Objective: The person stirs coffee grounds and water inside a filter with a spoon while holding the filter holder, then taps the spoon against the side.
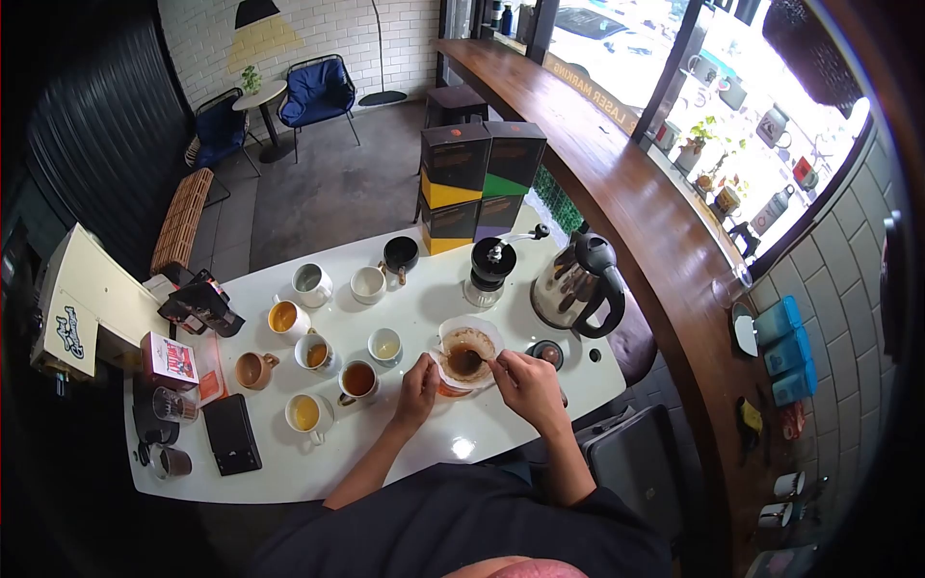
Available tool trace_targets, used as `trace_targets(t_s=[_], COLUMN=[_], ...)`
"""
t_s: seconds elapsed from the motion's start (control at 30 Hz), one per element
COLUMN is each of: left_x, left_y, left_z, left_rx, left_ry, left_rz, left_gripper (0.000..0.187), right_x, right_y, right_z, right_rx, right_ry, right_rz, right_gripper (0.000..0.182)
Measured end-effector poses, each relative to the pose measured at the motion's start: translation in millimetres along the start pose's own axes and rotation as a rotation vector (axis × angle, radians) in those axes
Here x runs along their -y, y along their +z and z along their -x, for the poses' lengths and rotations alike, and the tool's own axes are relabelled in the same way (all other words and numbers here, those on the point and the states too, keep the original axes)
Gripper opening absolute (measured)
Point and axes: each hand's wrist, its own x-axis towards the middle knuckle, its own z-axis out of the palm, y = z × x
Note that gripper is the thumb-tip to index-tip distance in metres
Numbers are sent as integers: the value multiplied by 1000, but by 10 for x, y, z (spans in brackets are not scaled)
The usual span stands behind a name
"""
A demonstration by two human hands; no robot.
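A paper coffee filter point(469, 337) with wet brown grounds and dark liquid inside stands on the white table point(462, 433) in front of me. My left hand point(419, 388) is closed at its left edge, and my right hand point(525, 380) pinches at its right edge. What the fingers grip is too small to make out. Behind the filter stands a manual grinder point(491, 265) with a black top. To its right is a metal kettle point(578, 289) with a black handle. Left of the filter are a cup of dark tea point(357, 380) and a cup of pale liquid point(385, 347).
Several more cups, one a brown mug point(255, 370), cover the table's left half. A black scale point(232, 434) lies at the left front. Stacked dark boxes point(455, 183) rise at the back edge. A wooden counter point(617, 183) curves along the right.
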Motion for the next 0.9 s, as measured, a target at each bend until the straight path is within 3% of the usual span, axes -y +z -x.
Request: trace_targets(t_s=[0.1,0.27,0.43,0.7,0.8,0.9], left_x=[-39,-36,-129,-269,-180,-272], left_y=[-2,48,24,-3,165,156], left_z=[-29,-13,1,57,68,77], left_rx=[-13,12,-4,51,-85,-111], left_ry=[36,-158,-275,-252,-282,-250], left_rz=[21,298,271,232,354,163], left_gripper=[21,23,23,29,31,23], right_x=[19,-110,-118,-229,-319,-411], right_y=[-16,4,-47,-58,-105,-45], right_z=[-64,-163,-204,-218,-235,-243], right_rx=[-38,61,176,217,282,239], right_ry=[-61,-106,-105,-167,-208,-228], right_rz=[-55,0,7,-53,-31,-154], right_gripper=[17,15,17,17,16,16])
